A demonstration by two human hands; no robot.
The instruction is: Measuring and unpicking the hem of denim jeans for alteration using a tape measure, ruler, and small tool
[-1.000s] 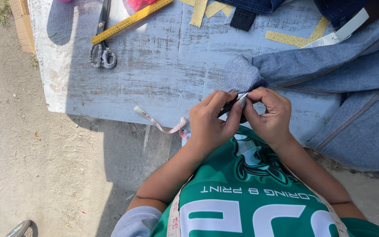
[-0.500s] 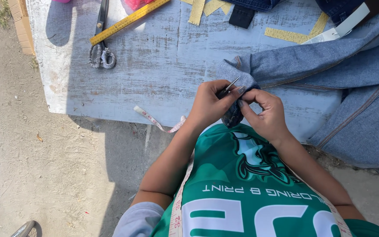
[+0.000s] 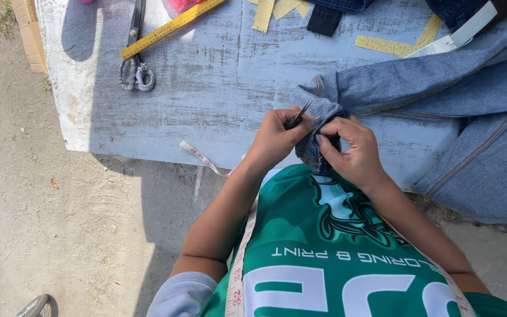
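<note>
Left hand (image 3: 277, 138) pinches a small dark metal pointed tool (image 3: 300, 113), looks like a seam ripper or thread snips, tip aimed at the folded cuff of the faded blue denim jacket sleeve (image 3: 318, 117). Right hand (image 3: 350, 152) is closed on that same cuff, fingers curled round the fold, thumb on top, holding it off the near edge of the worn whitewashed wooden surface (image 3: 218, 76). The two hands sit just beside each other, cuff between them. Rest of the denim garment spreads to the right across the surface and hangs over its edge.

Judgement on doing this well: keep the cuff taut over the right fingers so the stitch line stands up, slide the tool tip under thread only, blade angled away from the fingertips, short lifts not long pulls, denim snags easily.

Around: black-handled tailor's shears with wrapped grips (image 3: 135, 64) and yellow wooden ruler (image 3: 171, 26) far left top, well apart from the hands; yellow paper strips (image 3: 388, 46) near top edge; pale measuring tape (image 3: 203, 158) hangs off the near edge and runs down over the person's green printed shirt (image 3: 330, 258). Sandy ground (image 3: 42, 223) below
</note>
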